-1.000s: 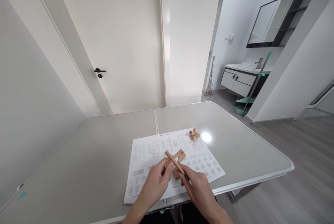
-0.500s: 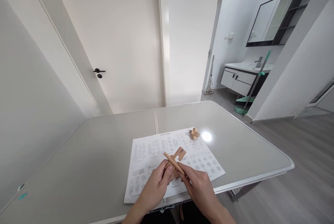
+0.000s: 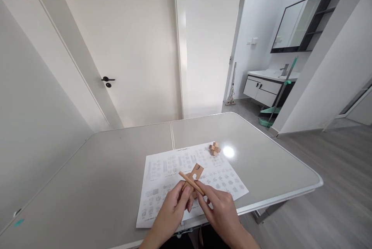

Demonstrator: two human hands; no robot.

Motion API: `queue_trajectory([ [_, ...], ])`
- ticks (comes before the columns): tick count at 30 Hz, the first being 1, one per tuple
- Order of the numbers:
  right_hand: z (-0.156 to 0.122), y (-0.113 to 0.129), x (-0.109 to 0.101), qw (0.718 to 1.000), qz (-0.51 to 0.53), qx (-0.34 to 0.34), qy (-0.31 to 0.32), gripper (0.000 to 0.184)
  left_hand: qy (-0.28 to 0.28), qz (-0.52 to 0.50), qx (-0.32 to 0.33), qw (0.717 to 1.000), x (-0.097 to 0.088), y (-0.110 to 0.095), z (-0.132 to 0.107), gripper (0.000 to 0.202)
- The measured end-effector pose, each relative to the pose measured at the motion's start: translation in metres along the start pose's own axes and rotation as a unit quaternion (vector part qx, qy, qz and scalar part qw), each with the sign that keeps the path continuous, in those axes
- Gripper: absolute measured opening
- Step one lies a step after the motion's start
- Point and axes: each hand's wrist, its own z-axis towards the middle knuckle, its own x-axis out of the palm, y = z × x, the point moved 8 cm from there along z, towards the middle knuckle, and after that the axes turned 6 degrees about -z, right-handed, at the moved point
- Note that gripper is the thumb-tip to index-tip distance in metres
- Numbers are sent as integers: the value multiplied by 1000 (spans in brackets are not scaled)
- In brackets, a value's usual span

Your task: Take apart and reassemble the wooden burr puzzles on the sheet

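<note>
My left hand [image 3: 171, 212] and my right hand [image 3: 219, 210] meet just above the near edge of the grey table [image 3: 95, 171]. Both are closed on crossed wooden puzzle pieces [image 3: 192, 177]: a thin bar lies slantwise over a flat notched piece that bears a dark mark. The pieces hover over a printed instruction sheet [image 3: 165, 169] lying flat on the table. A small assembled wooden burr puzzle [image 3: 214, 148] rests at the sheet's far right corner, well beyond my hands.
The table's right edge [image 3: 290, 198] drops to a grey wood floor. A white door with a black handle [image 3: 107, 81] stands behind the table. At the back right are a sink cabinet [image 3: 261, 86], a mirror and a green broom with dustpan [image 3: 269, 115].
The thin bar has tipped a little and the pieces sit slightly lower and to the left. My view has shifted slightly rightward. Both hands keep their hold.
</note>
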Motion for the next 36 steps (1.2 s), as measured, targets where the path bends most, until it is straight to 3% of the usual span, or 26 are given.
queue_trajectory([
  [13, 4, 1, 2, 999, 18, -18, -25, 29, -13, -29, -18, 999, -1, 4, 1, 42],
  [20, -1, -7, 11, 998, 53, -11, 15, 29, -40, -84, -26, 995, -6, 19, 2, 42],
  [23, -7, -28, 14, 998, 49, 29, 42, 28, -77, -100, -29, 992, -19, 29, 4, 44],
  [28, -17, -67, 21, 992, -3, 122, 22, 38, -104, -128, -30, 986, -33, 45, 6, 47],
  [33, -18, -63, 44, 988, 26, 137, 67, 51, -108, -141, -32, 984, -34, 51, 6, 47],
  [36, -15, -57, 54, 985, 13, 149, 92, 39, -113, -139, -30, 983, -36, 52, 5, 46],
])
